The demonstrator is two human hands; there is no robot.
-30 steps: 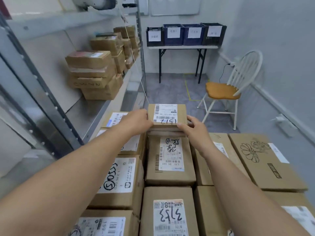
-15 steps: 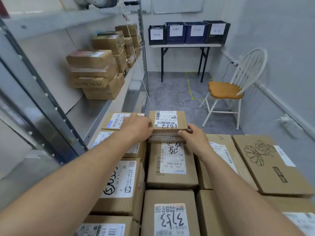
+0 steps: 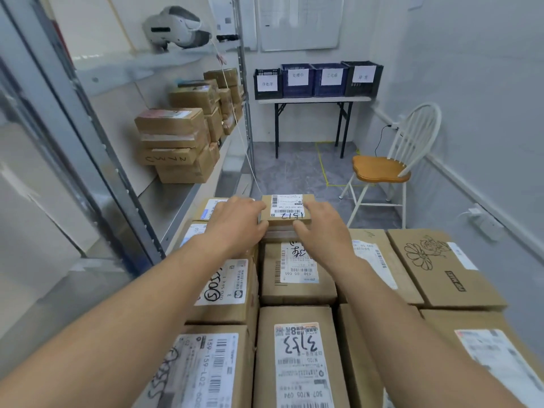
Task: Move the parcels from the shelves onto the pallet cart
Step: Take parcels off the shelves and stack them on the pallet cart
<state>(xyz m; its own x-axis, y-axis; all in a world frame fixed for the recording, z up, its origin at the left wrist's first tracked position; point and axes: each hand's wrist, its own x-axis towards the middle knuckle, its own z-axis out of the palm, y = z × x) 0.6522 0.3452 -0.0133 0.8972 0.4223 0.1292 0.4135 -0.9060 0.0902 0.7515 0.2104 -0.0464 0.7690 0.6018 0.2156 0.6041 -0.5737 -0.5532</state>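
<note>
- Both grips are being closed on the small labelled parcel (image 3: 287,209). The left hand (image 3: 235,223) is being curled round its left edge, and the right hand (image 3: 322,231) is being laid over its right corner with the thumb at the near edge.
- That parcel is being held at the far end of the loaded cartons (image 3: 297,272), on top of them. Whether its weight is being borne by the load or by the hands cannot be told.
- The pallet cart itself is being hidden by the load.
- Further shelf parcels (image 3: 173,134) are being left on the shelf (image 3: 164,207), well apart from the hands.
- Judged risk: the parcel is being set at the load's outer edge. If it is let go off-centre or tilted, it is likely to slide off towards the floor (image 3: 294,172).
- Judged risk: both forearms are being stretched across the load, so a careless pull-back could shift neighbouring cartons.
</note>
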